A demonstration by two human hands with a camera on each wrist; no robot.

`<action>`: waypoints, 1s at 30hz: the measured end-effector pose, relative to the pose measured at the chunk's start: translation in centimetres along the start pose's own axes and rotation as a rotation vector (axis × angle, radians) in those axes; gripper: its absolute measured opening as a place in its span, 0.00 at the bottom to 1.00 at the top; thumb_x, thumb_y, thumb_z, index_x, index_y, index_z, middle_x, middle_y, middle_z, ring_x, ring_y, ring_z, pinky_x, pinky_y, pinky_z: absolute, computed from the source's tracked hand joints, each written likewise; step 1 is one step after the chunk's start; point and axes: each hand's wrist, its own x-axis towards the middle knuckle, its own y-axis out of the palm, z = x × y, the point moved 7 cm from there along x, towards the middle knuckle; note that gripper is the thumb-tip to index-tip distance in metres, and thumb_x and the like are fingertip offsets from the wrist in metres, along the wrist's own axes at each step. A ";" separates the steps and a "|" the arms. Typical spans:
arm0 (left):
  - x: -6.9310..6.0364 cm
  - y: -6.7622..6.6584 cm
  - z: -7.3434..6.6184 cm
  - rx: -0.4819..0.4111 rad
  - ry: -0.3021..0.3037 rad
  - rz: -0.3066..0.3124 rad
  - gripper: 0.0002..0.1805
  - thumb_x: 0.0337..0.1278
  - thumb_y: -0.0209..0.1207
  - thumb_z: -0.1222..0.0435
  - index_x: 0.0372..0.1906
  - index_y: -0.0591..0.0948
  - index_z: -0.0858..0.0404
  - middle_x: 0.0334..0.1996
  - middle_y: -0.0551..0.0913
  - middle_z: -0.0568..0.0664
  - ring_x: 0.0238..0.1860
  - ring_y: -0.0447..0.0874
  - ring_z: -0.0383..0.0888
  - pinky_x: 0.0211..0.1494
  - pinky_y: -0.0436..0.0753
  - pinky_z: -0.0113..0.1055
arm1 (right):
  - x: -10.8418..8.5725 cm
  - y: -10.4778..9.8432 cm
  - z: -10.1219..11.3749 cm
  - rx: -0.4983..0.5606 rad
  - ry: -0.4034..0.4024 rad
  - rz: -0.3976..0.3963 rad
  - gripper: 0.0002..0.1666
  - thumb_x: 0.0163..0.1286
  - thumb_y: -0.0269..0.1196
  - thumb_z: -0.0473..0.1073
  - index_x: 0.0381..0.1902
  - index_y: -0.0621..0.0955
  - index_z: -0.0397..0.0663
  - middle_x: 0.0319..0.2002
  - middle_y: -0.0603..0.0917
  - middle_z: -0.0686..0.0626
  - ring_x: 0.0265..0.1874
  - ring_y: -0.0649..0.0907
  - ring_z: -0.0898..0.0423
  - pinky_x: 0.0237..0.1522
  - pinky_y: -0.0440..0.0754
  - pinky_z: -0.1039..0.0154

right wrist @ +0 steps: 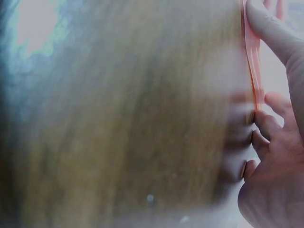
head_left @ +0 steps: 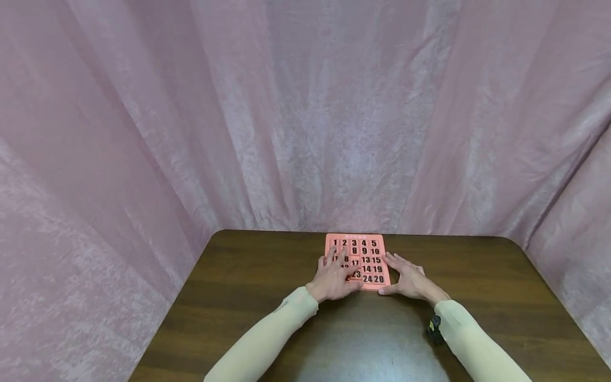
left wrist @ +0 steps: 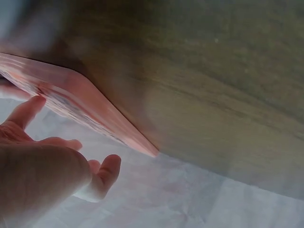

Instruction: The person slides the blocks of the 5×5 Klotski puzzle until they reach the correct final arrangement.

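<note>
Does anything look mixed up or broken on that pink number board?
Some numbers look mixed up. The pink number board has a top row going 1 to 5, but lower down 15 comes right after 13, and 20 follows 24. The left hand hides some numbers. I see nothing broken.

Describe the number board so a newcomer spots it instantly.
Start at the brown wooden table in front of the pink curtain. Near the middle of its far edge lies the number board, left hand over its left part, right hand at its right edge. Its black numbers on coral pink set it apart from the brown wood and paler curtain.
</note>
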 end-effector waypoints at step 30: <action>-1.2 -0.1 1.5 0.014 0.020 0.003 0.35 0.78 0.50 0.33 0.81 0.75 0.41 0.90 0.54 0.55 0.89 0.48 0.66 0.80 0.64 0.68 | 0.1 0.0 0.1 -0.003 -0.020 -0.012 0.69 0.58 0.82 0.64 0.87 0.62 0.42 0.87 0.59 0.34 0.86 0.58 0.29 0.72 0.58 0.22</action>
